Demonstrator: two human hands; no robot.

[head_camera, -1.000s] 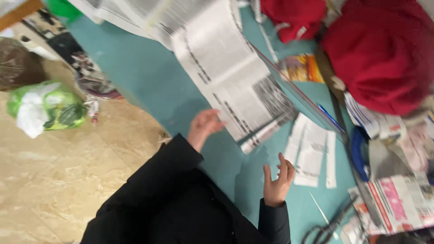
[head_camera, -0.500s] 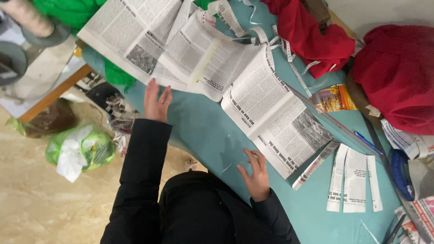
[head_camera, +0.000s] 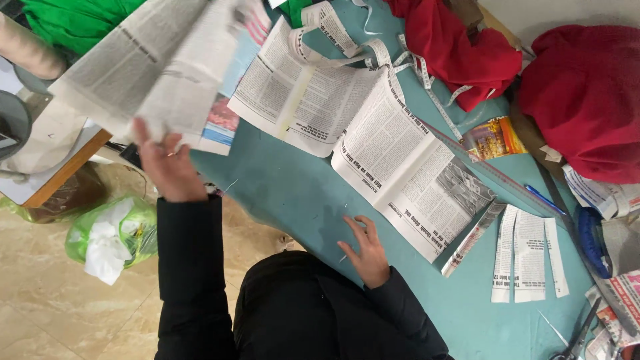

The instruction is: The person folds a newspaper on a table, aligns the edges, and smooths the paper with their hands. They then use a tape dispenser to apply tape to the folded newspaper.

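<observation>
The left hand (head_camera: 167, 170) is raised off the bench (head_camera: 280, 193), its grip closed on the lower edge of a newspaper sheet (head_camera: 150, 73), which fans up and away from the fingers, blurred. Below the hand, on the floor, sits a green bag (head_camera: 123, 230) with crumpled white paper inside. Just right of the grip, a coloured page (head_camera: 220, 123) lies partly under the held sheet.

The right hand (head_camera: 367, 250) lies flat on the bench, its grip open with fingers spread, holding nothing. Just above and right of it lies an open newspaper (head_camera: 407, 180), apart from the fingertips. A second open newspaper (head_camera: 300, 93) lies further up, overlapping the first at one corner. Right of the right hand are a rolled strip (head_camera: 472, 237) and three cut paper strips (head_camera: 530, 253) side by side. Beyond the papers run a long ruler (head_camera: 507, 179), a tape measure (head_camera: 427, 87) and red cloth (head_camera: 460, 47); scissors (head_camera: 577, 337) lie at the lower right.
</observation>
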